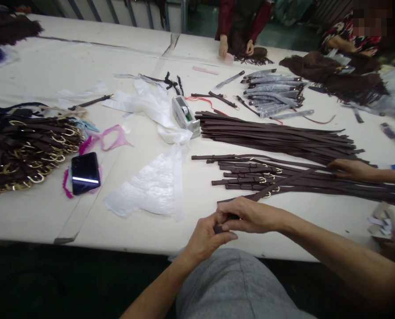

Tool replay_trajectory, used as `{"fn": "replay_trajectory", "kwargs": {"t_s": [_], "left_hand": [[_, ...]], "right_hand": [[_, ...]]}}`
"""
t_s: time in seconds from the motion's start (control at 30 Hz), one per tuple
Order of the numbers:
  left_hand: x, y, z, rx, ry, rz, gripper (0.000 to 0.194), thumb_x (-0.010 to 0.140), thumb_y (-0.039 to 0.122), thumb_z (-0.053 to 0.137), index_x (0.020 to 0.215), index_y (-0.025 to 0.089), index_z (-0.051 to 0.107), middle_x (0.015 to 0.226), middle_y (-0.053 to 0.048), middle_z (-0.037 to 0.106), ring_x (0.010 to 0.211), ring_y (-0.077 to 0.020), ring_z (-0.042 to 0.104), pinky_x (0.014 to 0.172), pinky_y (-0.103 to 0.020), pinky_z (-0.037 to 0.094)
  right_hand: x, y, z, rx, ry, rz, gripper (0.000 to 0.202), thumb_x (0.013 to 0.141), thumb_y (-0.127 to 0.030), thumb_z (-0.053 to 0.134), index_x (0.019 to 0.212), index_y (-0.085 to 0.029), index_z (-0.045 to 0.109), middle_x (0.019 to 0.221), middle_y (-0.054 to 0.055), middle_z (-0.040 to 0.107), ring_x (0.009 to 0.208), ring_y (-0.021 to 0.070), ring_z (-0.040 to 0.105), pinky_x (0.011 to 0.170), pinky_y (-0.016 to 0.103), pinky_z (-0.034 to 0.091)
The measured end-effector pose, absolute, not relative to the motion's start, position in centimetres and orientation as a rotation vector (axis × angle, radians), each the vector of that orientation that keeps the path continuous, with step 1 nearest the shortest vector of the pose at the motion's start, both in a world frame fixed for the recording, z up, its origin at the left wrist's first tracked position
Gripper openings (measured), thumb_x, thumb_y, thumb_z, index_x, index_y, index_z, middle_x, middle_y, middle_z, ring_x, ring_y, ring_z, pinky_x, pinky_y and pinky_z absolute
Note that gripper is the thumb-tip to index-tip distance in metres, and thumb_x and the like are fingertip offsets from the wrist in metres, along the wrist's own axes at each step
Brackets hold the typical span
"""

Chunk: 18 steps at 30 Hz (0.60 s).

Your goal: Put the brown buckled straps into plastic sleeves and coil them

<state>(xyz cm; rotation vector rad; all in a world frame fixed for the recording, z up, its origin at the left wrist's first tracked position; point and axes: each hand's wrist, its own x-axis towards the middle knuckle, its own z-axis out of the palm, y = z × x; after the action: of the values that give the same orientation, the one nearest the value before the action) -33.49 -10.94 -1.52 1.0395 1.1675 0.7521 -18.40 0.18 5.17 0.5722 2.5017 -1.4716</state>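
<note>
At the table's near edge my left hand (204, 237) and my right hand (250, 215) meet, fingers closed around a small dark brown strap piece (218, 229); most of it is hidden by the fingers. Just beyond them lie brown belts with gold buckles (264, 179), and one strap (285, 183) slants across them. A thick bundle of plain brown straps (277, 135) rests behind. Left of my hands is a white plastic sheet (151, 186), with a grey tape dispenser (185, 116) above it.
A phone (85, 173) and buckled straps (25, 150) lie left on the white table (134, 235). A co-worker's hand (352, 169) touches straps at right. Wrapped straps (273, 91) and brown fringed cloth (337, 79) are farther back, near two people.
</note>
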Motion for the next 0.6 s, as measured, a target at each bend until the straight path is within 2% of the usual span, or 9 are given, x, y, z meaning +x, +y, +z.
{"fn": "replay_trajectory", "kwargs": {"t_s": [0.07, 0.17, 0.23, 0.37, 0.43, 0.5, 0.6], "left_hand": [[-34.0, -11.1, -1.5, 1.074, 1.216, 0.718, 0.029, 0.07, 0.037, 0.066, 0.091, 0.016, 0.061, 0.067, 0.002, 0.057, 0.06, -0.0109, 0.049, 0.057, -0.021, 0.039], [-34.6, -11.0, -1.4, 1.142, 1.246, 0.676, 0.028, 0.07, 0.037, 0.066, 0.089, 0.017, 0.06, 0.06, 0.005, 0.051, 0.055, -0.0091, 0.044, 0.053, -0.02, 0.036], [-34.9, -10.8, -1.3, 1.157, 1.204, 0.656, 0.03, 0.07, 0.035, 0.066, 0.093, 0.017, 0.058, 0.06, 0.006, 0.05, 0.052, -0.0085, 0.043, 0.051, -0.019, 0.035], [-35.9, -10.6, -1.2, 1.145, 1.2, 0.638, 0.038, 0.071, 0.034, 0.064, 0.103, 0.018, 0.053, 0.064, 0.005, 0.052, 0.049, -0.008, 0.042, 0.047, -0.019, 0.033], [-36.6, -10.7, -1.2, 1.161, 1.303, 0.639, 0.04, 0.069, 0.034, 0.066, 0.103, 0.019, 0.052, 0.061, 0.006, 0.051, 0.049, -0.008, 0.039, 0.047, -0.019, 0.031], [-37.3, -10.7, -0.9, 1.196, 1.365, 0.652, 0.041, 0.068, 0.034, 0.067, 0.103, 0.019, 0.052, 0.061, 0.006, 0.053, 0.052, -0.0091, 0.041, 0.049, -0.02, 0.031], [-38.2, -10.7, -0.4, 1.272, 1.316, 0.717, 0.034, 0.069, 0.031, 0.066, 0.099, 0.019, 0.055, 0.076, 0.002, 0.059, 0.066, -0.0126, 0.05, 0.06, -0.021, 0.037]], "right_hand": [[-17.8, 1.0, 4.8, 0.642, 2.548, -1.312, 0.019, 0.083, -0.032, 0.053, 0.092, -0.016, 0.056, 0.074, 0.002, 0.06, 0.064, 0.0113, 0.052, 0.056, 0.021, 0.035], [-17.5, 2.3, 4.8, 0.678, 2.553, -1.133, 0.026, 0.083, -0.04, 0.051, 0.08, -0.015, 0.058, 0.064, 0.0, 0.056, 0.055, 0.0099, 0.047, 0.052, 0.021, 0.032], [-18.1, 2.5, 5.0, 0.608, 2.556, -1.111, 0.025, 0.085, -0.036, 0.05, 0.075, -0.015, 0.059, 0.061, -0.001, 0.055, 0.054, 0.009, 0.046, 0.052, 0.02, 0.031], [-19.7, 2.5, 5.6, 0.463, 2.54, -1.205, 0.02, 0.083, -0.034, 0.053, 0.086, -0.015, 0.061, 0.066, 0.0, 0.058, 0.057, 0.0087, 0.048, 0.054, 0.02, 0.032], [-20.2, 2.8, 5.9, 0.547, 2.532, -1.201, 0.022, 0.083, -0.035, 0.053, 0.085, -0.015, 0.06, 0.063, -0.001, 0.055, 0.055, 0.0083, 0.045, 0.051, 0.019, 0.032], [-20.8, 3.0, 6.1, 0.584, 2.541, -1.205, 0.023, 0.083, -0.035, 0.052, 0.08, -0.014, 0.06, 0.061, -0.002, 0.053, 0.053, 0.0078, 0.044, 0.049, 0.019, 0.031], [-21.8, 3.4, 6.2, 0.397, 2.548, -1.301, 0.02, 0.082, -0.033, 0.053, 0.085, -0.014, 0.06, 0.066, -0.002, 0.055, 0.056, 0.0075, 0.045, 0.051, 0.018, 0.031]]}}
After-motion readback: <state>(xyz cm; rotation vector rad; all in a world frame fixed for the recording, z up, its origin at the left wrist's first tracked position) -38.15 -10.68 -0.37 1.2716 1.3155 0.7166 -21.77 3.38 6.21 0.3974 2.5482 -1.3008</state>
